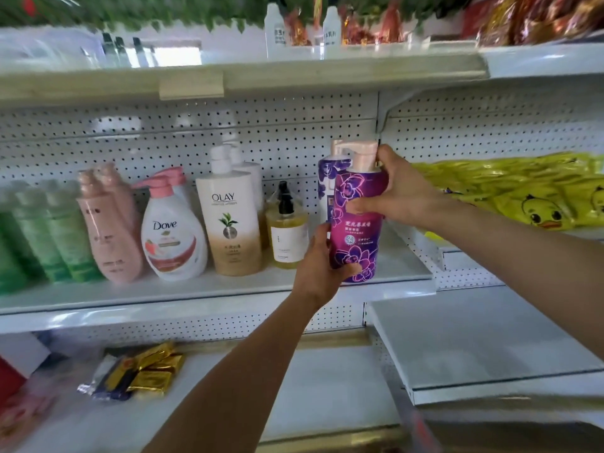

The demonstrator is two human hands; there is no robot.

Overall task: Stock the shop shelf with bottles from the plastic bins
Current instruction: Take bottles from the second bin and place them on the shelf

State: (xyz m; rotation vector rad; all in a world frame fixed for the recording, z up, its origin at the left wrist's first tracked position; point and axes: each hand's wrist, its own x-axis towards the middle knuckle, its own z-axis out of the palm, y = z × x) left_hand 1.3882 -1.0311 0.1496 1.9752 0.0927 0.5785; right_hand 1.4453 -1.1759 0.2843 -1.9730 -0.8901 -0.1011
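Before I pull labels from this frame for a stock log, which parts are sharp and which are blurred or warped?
Head view: the purple bottle and both hands, left and right, are fairly sharp, and the Olay bottle label is readable. The green bottles at left and the top shelf smear with motion blur. Wide-angle distortion bows the shelf edges.

Yellow packets (529, 194) printed with a cartoon duck lie heaped at the right. Lower left, gold foil sachets (153, 371) rest in a loose pile just beside blurred clear wrapping (98, 380) and a red box (9, 377) at the frame's edge. Far above, green foliage (163, 11) hangs along the top, and red and gold wrapped packs (539, 18) crowd the upper right.
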